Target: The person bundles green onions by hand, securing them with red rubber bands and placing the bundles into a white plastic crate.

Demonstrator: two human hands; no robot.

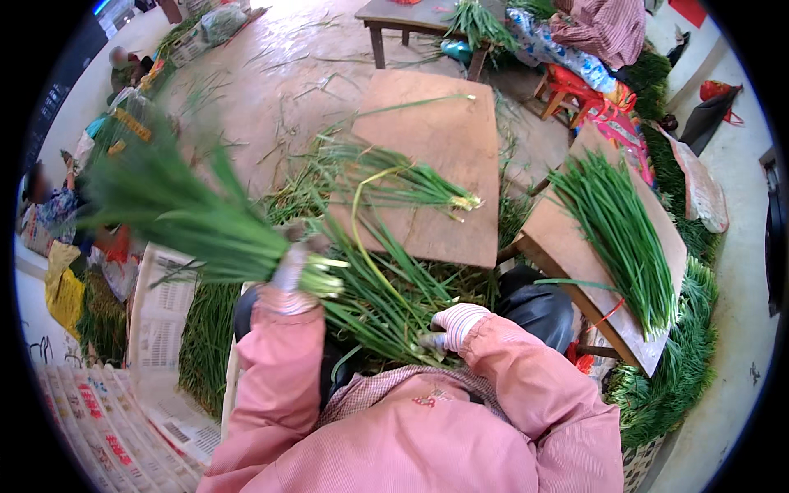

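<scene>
My left hand, gloved, is closed round a thick bunch of green chives. Its white cut ends point right, and the leaves fan out to the left, blurred by motion. Over my lap lies a loose heap of chives, with a yellowed leaf arching across it. My right hand, in a striped glove, has its fingers curled onto the stalks at the near right side of that heap. Ahead, a small bunch of chives rests on a wooden board.
At my right, a small table bears a large bundle of chives. More chives are piled along the right wall. Newspaper lies at the left. Other people sit at the far left and by the far table. Loose leaves litter the floor.
</scene>
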